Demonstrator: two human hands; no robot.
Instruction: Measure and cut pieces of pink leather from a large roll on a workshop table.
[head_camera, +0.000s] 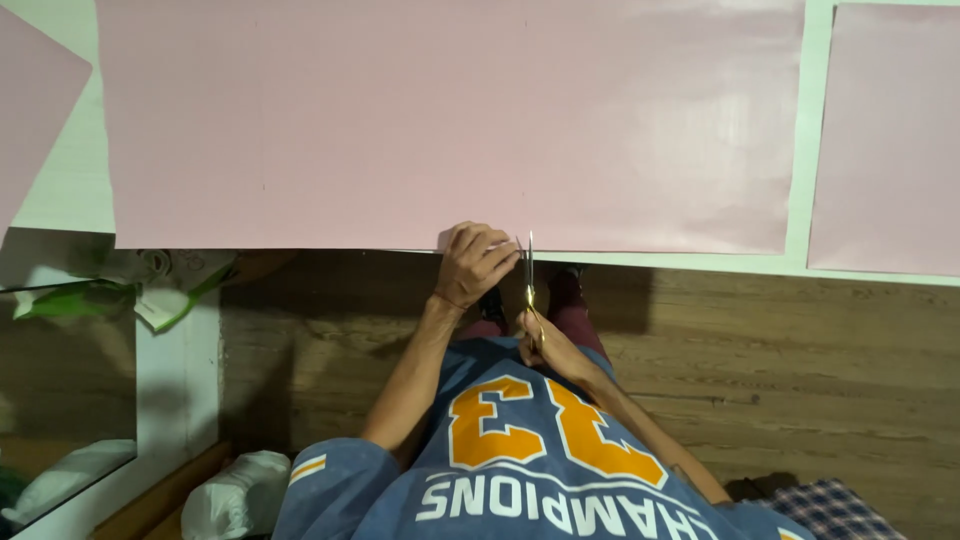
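Observation:
A large pink paper sheet (450, 120) lies on a pale green table. My left hand (473, 262) grips the sheet's near edge, fingers curled over it. My right hand (545, 345) holds a pair of gold-handled scissors (529, 275), blades pointing up at the sheet's near edge just right of my left hand. The blade tips sit at the paper's edge. Below I see my blue shirt with orange and white print.
Another pink sheet (885, 140) lies to the right, and a third pink sheet (30, 100) shows at the left edge. The table's near edge (700, 262) overhangs a wooden floor (780, 370). A white plastic bag (235, 495) and checked cloth (830, 505) lie on the floor.

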